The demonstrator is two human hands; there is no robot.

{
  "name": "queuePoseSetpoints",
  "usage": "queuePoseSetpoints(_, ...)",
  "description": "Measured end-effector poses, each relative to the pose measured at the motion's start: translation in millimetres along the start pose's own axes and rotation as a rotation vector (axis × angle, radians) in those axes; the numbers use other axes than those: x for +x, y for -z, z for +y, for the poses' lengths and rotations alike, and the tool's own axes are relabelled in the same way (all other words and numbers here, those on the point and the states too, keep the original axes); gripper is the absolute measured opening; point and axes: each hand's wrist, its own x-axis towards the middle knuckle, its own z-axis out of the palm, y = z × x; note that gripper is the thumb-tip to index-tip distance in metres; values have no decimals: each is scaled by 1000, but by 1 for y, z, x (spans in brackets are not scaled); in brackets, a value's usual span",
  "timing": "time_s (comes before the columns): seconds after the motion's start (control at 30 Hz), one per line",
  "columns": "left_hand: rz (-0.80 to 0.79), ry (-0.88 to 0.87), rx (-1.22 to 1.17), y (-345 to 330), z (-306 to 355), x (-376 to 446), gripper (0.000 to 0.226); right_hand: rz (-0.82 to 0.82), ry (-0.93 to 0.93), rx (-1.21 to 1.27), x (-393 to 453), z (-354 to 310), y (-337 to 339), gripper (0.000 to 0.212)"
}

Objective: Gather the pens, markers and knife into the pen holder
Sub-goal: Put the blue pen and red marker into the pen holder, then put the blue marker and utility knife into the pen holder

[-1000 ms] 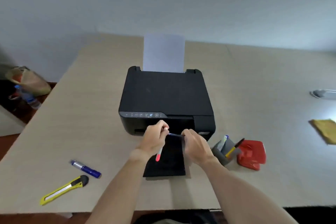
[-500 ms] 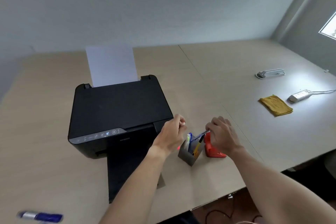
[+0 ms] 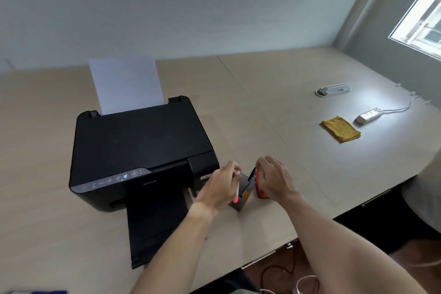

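Note:
The grey pen holder stands on the table just right of the printer, with a yellow pen and a black-capped one inside. My left hand is shut on a white pen, whose red tip points down at the holder's left rim. My right hand curls at the top end of a blue pen that leans in the holder. A blue marker shows at the bottom left edge. The knife is out of view.
A black printer with upright paper and a lowered front tray sits left of the holder. A red object stands right beside the holder. Far right lie a yellow cloth, a power strip and a white device.
The view swung right. Both hands moved from the printer's front to the pen holder, and the blue pen went down into it. The red-tipped pen now hangs at the holder's rim.

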Motion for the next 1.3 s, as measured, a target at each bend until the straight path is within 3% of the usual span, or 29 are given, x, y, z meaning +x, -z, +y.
queuePoseSetpoints(0.1,71,-50,-48,5,8,1,9,-38,-46,-23,-4,1,6,12)
queuePoseSetpoints(0.4,-1,25,12,-7,-2,7,21,-50,-60,-85,-18,-9,1,17)
queuePoseSetpoints(0.53,19,32,-18,4,-15,-4,16,-128,6,-81,-31,-34,-14,14)
queuePoseSetpoints(0.73,92,142,248,59,-74,-62,22,-321,157,-69,-24,-88,-69,15)
queuePoseSetpoints(0.87,160,334,351,103,-113,-116,18,-447,336,-50,-5,-149,-103,15)
queuePoseSetpoints(1.17,331,993,595,173,-169,-260,20,-700,765,-17,-11,-317,-182,20)
queuePoseSetpoints(1.3,467,1177,544,175,-186,-319,17,-784,857,-38,-43,-370,-208,19)
